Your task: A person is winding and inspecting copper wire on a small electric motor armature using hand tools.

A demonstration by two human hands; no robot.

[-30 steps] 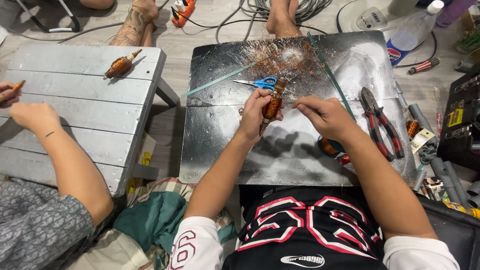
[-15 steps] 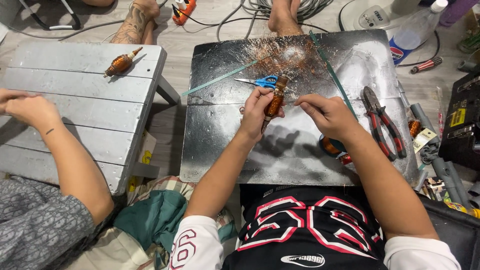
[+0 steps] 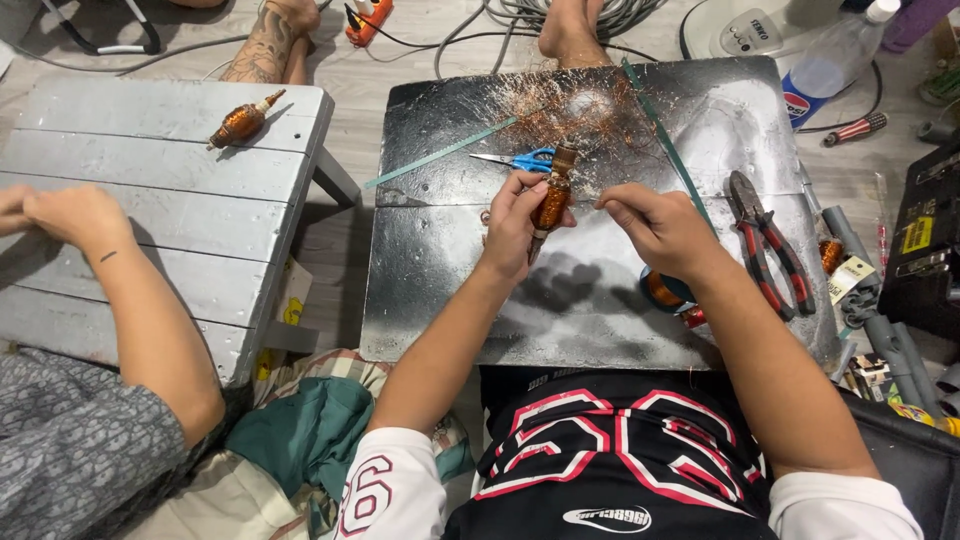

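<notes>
Head view: left hand [image 3: 512, 222] grips copper-wound rotor [image 3: 552, 198]; right hand [image 3: 655, 228] pinched beside it; scissors [image 3: 520, 159], pliers [image 3: 765, 240] nearby.

We sit on the floor of a makeshift repair workshop: a scuffed metal desk [image 3: 470, 300] strewn with copper wire scraps [image 3: 590, 115], pliers [image 3: 765, 240] at right, cables [image 3: 560, 15] along the top, a grey wooden desk [image 3: 200, 230] at left.
</notes>
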